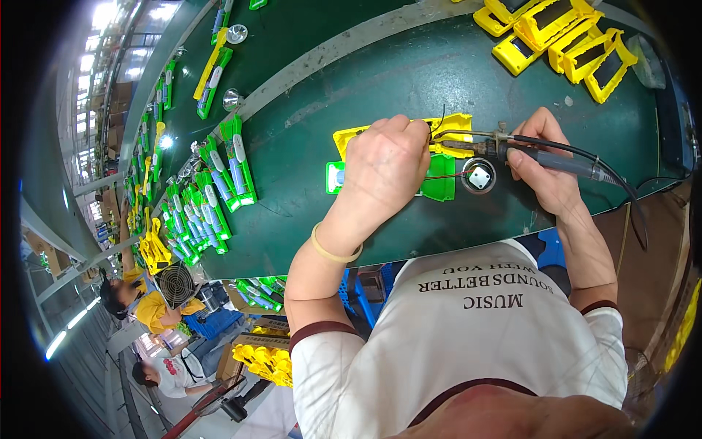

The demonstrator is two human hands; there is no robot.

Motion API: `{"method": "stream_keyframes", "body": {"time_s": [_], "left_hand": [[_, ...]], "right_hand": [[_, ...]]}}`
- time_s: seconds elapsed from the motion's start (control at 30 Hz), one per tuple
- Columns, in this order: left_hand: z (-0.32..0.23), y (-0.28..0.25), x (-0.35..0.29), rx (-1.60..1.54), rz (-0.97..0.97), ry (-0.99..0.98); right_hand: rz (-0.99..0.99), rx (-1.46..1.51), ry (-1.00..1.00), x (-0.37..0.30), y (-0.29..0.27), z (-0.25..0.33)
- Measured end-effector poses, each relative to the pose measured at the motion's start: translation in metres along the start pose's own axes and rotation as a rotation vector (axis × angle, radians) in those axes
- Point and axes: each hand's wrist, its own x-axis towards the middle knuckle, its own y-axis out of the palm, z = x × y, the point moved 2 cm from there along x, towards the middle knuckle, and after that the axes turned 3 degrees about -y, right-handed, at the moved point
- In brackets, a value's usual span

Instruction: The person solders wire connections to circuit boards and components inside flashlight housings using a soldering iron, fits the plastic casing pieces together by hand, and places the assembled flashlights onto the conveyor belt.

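Observation:
My right hand [545, 161] grips a soldering iron [563, 162] with a black cable and a thin metal feed tube fixed along it. The iron's tip points left, over a yellow plastic housing [457, 126]. Curled over that housing is my left hand [387, 164], its fingertips pressed together close to the iron's tip. A thin black wire [443, 115] stands up by those fingertips; whatever they pinch is hidden. Below the left hand lies a green housing [439, 188], partly covered. Red wires run from it to a round lamp reflector [479, 176] with a white plate.
Several yellow housings [556, 40] are heaped at the far right of the green table [307, 175]. Rows of green lamp bodies [197, 212] and loose reflectors [235, 34] occupy the left. A metal rail [322, 62] crosses the table. Two people [175, 369] work at the lower left.

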Motion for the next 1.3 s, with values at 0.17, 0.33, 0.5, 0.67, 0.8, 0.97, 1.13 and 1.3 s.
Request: {"method": "stream_keyframes", "body": {"time_s": [0.17,0.33,0.5,0.67,0.8,0.97,1.13,1.3], "left_hand": [[-0.002,-0.002,0.003,-0.005,0.024,0.016],[-0.002,-0.001,0.004,0.0,0.055,0.01],[-0.002,-0.001,0.004,0.019,0.05,0.0],[0.0,-0.002,0.004,0.005,0.022,0.004],[-0.001,-0.001,0.004,0.019,0.031,0.02],[0.0,0.0,0.002,0.036,0.029,0.005],[-0.004,0.001,-0.002,0.004,-0.006,0.016],[-0.005,-0.001,-0.001,-0.015,-0.001,-0.003]], "right_hand": [[-0.041,-0.022,-0.008,0.0,0.002,0.0],[-0.131,0.184,-0.037,-0.007,-0.002,0.004],[-0.28,0.262,-0.081,-0.01,-0.012,0.013],[-0.202,0.295,-0.063,0.009,0.001,0.033],[-0.091,0.383,-0.002,0.037,0.015,0.021],[-0.079,0.387,0.077,0.04,0.021,0.012],[-0.127,0.367,0.036,0.024,0.016,0.012],[-0.145,0.352,-0.01,0.033,0.02,0.005]]}}
